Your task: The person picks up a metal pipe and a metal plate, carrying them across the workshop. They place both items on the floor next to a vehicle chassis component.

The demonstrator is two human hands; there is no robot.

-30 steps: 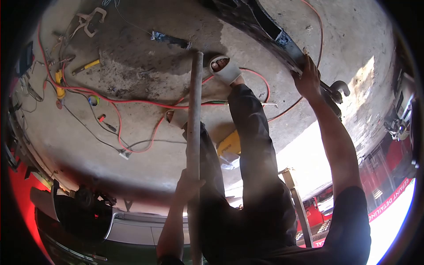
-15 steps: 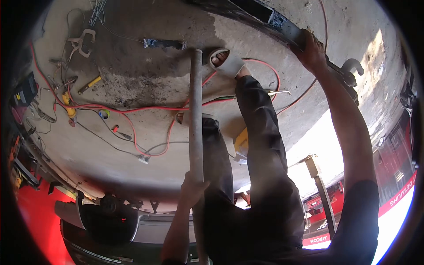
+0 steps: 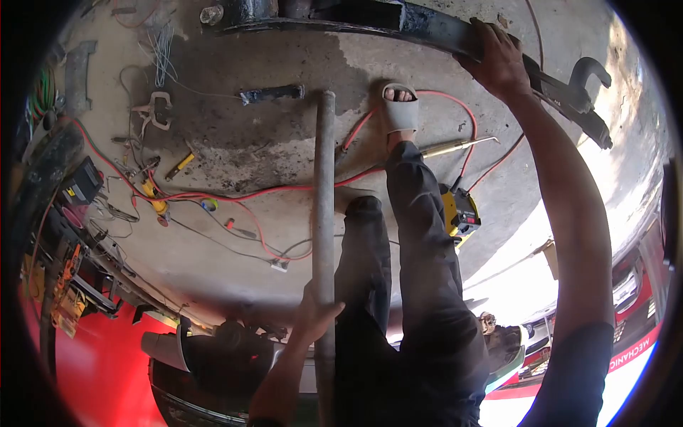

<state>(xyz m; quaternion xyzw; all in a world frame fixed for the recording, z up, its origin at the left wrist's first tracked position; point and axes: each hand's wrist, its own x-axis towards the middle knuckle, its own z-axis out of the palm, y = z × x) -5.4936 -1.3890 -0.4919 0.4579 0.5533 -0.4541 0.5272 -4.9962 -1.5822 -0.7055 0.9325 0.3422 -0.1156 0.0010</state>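
Observation:
My left hand (image 3: 315, 313) is wrapped round a long grey metal pipe (image 3: 324, 199) that stands along the left side of my legs, its upper end near the dark stain on the floor. Out to the upper right, my right hand (image 3: 498, 62) grips the edge of a long dark metal beam (image 3: 434, 34), fingers over its top. The beam runs across the top of the view and has a curved hook (image 3: 590, 75) near its right end. A short dark metal piece (image 3: 274, 93) lies on the concrete just beyond the pipe's end.
A red hose (image 3: 284, 188) crosses the floor under my legs. A yellow-black machine (image 3: 461, 212) sits right of them. To the left lie a clamp (image 3: 156, 110), a yellow-handled hammer (image 3: 181, 165), a yellow grinder (image 3: 155, 201) and cables. A brass torch (image 3: 452, 147) is near my foot.
The view has shifted, and more of the beam shows at the top. My right hand remains on the beam and my left on the pipe. The yellow-black machine is more visible.

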